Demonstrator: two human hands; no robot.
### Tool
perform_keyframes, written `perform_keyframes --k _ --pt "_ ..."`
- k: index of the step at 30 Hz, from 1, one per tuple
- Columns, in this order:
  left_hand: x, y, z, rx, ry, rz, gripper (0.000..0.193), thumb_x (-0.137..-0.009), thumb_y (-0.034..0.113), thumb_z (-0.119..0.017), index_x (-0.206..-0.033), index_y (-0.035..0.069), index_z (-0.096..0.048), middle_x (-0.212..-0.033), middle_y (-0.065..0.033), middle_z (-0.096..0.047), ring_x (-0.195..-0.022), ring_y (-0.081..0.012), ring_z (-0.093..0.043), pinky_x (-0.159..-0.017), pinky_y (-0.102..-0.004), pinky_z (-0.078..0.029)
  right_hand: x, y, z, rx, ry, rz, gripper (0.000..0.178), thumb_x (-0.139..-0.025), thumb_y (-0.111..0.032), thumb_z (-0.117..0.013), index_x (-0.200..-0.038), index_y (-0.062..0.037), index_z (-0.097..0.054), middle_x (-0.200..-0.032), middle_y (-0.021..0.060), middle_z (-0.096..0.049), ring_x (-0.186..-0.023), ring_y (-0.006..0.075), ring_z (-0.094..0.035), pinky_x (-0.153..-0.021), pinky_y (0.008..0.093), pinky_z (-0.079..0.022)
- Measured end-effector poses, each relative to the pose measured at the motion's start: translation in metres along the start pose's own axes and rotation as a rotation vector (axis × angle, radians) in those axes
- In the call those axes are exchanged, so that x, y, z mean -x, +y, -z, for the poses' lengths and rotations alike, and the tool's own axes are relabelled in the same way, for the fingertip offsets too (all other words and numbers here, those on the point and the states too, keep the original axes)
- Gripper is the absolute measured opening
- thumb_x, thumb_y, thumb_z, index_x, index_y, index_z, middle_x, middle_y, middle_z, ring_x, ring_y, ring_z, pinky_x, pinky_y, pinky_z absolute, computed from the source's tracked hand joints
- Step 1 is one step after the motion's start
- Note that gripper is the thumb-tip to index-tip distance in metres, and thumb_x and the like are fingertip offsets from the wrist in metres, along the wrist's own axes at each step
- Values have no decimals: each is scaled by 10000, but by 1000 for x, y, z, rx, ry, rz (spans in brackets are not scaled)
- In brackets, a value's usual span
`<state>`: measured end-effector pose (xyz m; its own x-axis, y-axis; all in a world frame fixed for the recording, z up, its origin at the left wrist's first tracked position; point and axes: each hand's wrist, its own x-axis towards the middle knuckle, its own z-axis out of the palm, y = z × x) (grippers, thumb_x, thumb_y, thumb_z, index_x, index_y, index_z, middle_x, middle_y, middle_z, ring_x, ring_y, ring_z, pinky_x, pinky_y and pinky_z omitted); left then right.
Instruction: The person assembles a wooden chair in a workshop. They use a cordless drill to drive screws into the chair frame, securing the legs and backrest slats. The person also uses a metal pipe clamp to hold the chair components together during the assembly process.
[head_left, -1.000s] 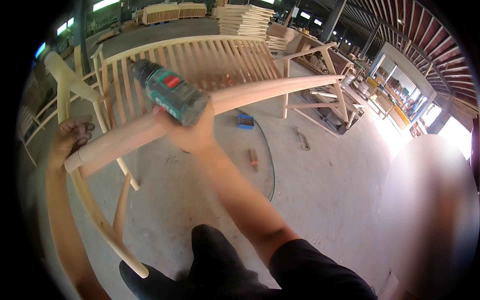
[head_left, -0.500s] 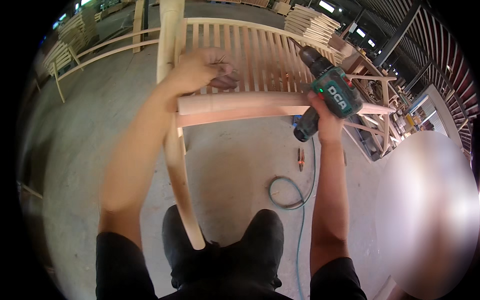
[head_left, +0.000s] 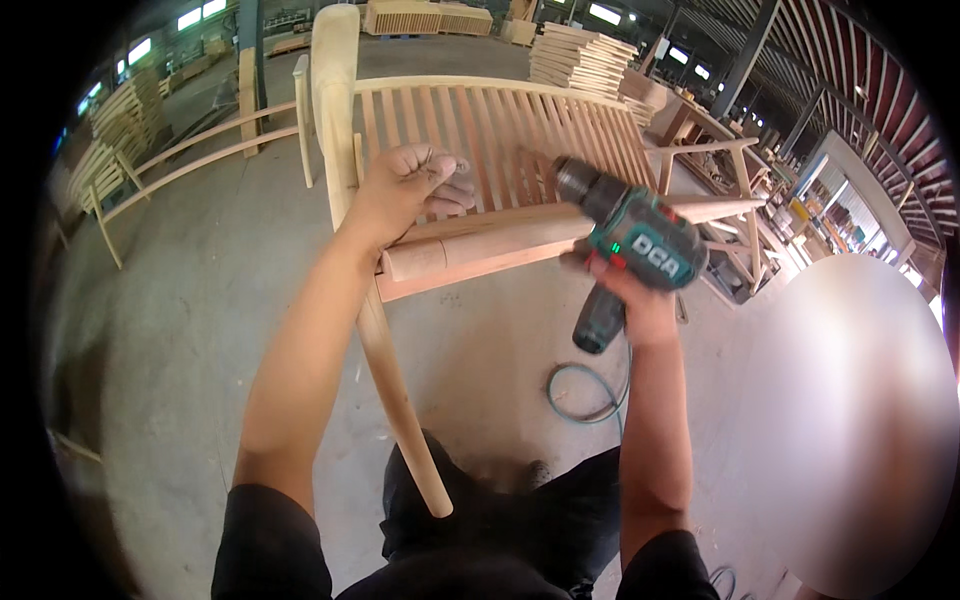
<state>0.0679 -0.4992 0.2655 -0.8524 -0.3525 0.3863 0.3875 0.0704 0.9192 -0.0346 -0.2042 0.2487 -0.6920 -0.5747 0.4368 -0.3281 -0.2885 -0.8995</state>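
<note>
My right hand (head_left: 643, 303) grips a green and black cordless drill (head_left: 650, 240) by its handle. The drill's front points up and left over the pale front rail (head_left: 510, 236) of a wooden slatted frame, which looks like a bench; its tip is blurred. Above the rail's left end, beside the thick upright post (head_left: 338, 90), my left hand (head_left: 415, 188) is held with curled fingers. Whatever is pinched there is too small or hidden to name. Below the rail, a rounded wooden leg (head_left: 408, 415) slants down toward my knees. Wooden slats (head_left: 490, 120) run behind both hands.
A teal hose (head_left: 555, 395) loops on the concrete floor under the drill. Another wooden frame (head_left: 225, 135) stands at left. Stacked wooden parts (head_left: 575, 60) rise at the back, with more frames (head_left: 735, 165) at right. A blurred pale oval covers the lower right.
The view has shifted, and the frame sits lower and tilted in it. My right hand has lowered the drill, now angled more to the left. Pliers seen on the floor earlier no longer show.
</note>
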Motion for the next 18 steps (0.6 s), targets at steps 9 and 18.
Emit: perform_keyframes --k 9,18 --pt "8 0 0 70 -89 36 204 -1047 204 -542 -1069 32 -649 -808 -17 -625 -662 -92 -599 -587 -228 -486 16 -11 -45 -109 -62 -149 320 -846 -1 -724 -1154 -15 -636 -1014 95 -702 -931 222 -716 -666 327 -568" --pt "8 2 -3 -27 -55 30 199 -1050 200 -525 -1004 37 -629 -720 1 -577 -576 -74 -492 -506 -235 -380 18 8 -42 -101 -56 -120 365 -821 -14 -704 -1176 7 -621 -1020 124 -692 -934 282 -721 -627 331 -579"
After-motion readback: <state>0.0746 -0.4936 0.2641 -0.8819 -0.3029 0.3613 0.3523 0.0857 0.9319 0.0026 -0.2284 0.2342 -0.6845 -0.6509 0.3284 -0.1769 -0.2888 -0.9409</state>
